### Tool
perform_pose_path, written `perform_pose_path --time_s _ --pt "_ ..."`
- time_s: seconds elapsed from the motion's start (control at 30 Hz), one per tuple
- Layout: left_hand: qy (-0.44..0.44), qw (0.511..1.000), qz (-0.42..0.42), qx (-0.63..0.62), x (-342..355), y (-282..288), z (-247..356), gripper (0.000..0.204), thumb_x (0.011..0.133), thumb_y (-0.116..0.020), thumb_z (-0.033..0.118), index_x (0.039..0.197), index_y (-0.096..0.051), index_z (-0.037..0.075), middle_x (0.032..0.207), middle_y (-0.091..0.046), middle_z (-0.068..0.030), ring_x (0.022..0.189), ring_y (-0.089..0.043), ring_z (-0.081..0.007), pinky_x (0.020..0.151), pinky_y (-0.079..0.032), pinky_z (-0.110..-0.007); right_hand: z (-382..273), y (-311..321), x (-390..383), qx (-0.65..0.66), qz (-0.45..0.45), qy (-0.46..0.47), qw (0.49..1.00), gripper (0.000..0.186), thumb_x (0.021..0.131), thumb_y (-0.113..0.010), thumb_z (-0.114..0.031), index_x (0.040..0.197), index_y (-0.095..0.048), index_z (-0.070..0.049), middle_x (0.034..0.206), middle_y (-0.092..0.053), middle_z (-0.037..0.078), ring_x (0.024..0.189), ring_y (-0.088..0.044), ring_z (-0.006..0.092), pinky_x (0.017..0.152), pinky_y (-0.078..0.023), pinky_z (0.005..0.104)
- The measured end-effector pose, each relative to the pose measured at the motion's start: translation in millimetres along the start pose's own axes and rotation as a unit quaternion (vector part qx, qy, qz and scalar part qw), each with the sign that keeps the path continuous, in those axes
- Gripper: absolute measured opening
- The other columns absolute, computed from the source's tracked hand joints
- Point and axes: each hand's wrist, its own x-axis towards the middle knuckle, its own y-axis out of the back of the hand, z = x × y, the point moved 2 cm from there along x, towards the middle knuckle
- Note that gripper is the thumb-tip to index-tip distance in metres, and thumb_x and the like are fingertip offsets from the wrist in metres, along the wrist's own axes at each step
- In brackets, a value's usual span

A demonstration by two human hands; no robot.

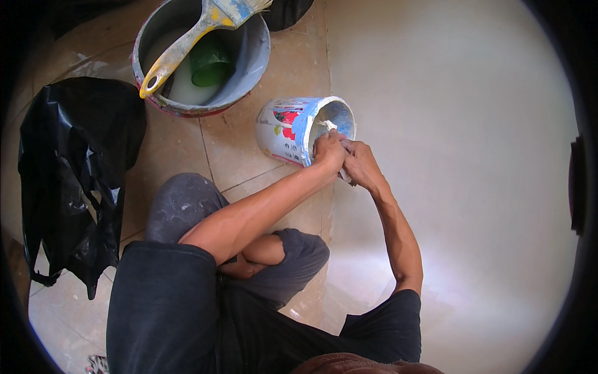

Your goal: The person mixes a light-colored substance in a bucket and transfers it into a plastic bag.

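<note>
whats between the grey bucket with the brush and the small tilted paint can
Nothing: in the head view only bare beige floor tile separates the grey bucket from the small paint can at both hands.

Grey bucket (pixel 249 68), paintbrush (pixel 187 43), perhaps black bag (pixel 75 162)

Brush (pixel 193 37) across bucket (pixel 249 68), left of tilted can (pixel 289 128)
</note>
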Motion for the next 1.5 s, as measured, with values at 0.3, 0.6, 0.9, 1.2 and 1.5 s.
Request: perform_pose_path --time_s 0.3,0.6,0.9,1.2,1.5 --pt "-0.01 0.999 0.034 -0.017 -0.8 -0.2 0.5 0.035 0.103 -0.04 0.024 0.102 -0.063 -0.002 0.096 -0.067 -0.0185 0.089 -0.066 -0.0284 0.08 -0.051 -0.039 -33.2 24.4 6.4 -0.051 0.188 0.065 0.979 0.044 0.084 -0.068 -0.039 0.081 -0.072 0.004 0.075 -0.069 0.022 0.068 -0.068 0.0336 0.066 -0.052 0.0402" --pt "-0.099 0.994 0.006 0.05 2.2 -0.1 -3.8 0.03 0.099 -0.035 0.008 0.11 -0.061 -0.003 0.097 -0.065 -0.0103 0.09 -0.061 -0.0181 0.075 -0.05 -0.033 -17.0 11.5 42.7 0.184 0.008 -0.078 0.98 0.029 0.081 -0.073 -0.021 0.07 -0.069 0.006 0.062 -0.064 0.01 0.055 -0.06 0.0168 0.051 -0.047 0.0326" --pt "-0.116 0.987 0.013 0.11 13.9 2.4 -11.0 0.03 0.093 -0.039 0.005 0.107 -0.064 -0.004 0.101 -0.068 -0.0166 0.096 -0.065 -0.0241 0.084 -0.049 -0.036 -12.6 7.9 56.8 0.136 0.029 -0.031 0.99 0.023 0.082 -0.069 -0.013 0.063 -0.066 0.0 0.059 -0.058 0.001 0.055 -0.053 0.0108 0.049 -0.042 0.0303" --pt "-0.134 0.976 0.072 0.158 2.5 2.4 -0.3 0.031 0.094 -0.043 0.013 0.107 -0.064 -0.006 0.101 -0.068 -0.0252 0.093 -0.064 -0.03 0.084 -0.047 -0.041 -8.1 -4.1 67.7 0.06 0.108 0.006 0.992 0.025 0.073 -0.067 -0.022 0.065 -0.067 0.002 0.057 -0.061 0.016 0.052 -0.058 0.0245 0.056 -0.047 0.0391" --pt "-0.159 0.968 0.07 0.181 18.3 -1.6 -8.1 0.031 0.092 -0.052 0.02 0.105 -0.065 -0.005 0.1 -0.068 -0.0282 0.096 -0.068 -0.0379 0.081 -0.05 -0.046 6.3 -6.6 86.9 -0.107 0.146 0.187 0.965 0.032 0.078 -0.061 -0.028 0.062 -0.067 -0.001 0.061 -0.06 0.021 0.052 -0.057 0.0356 0.054 -0.044 0.0465"
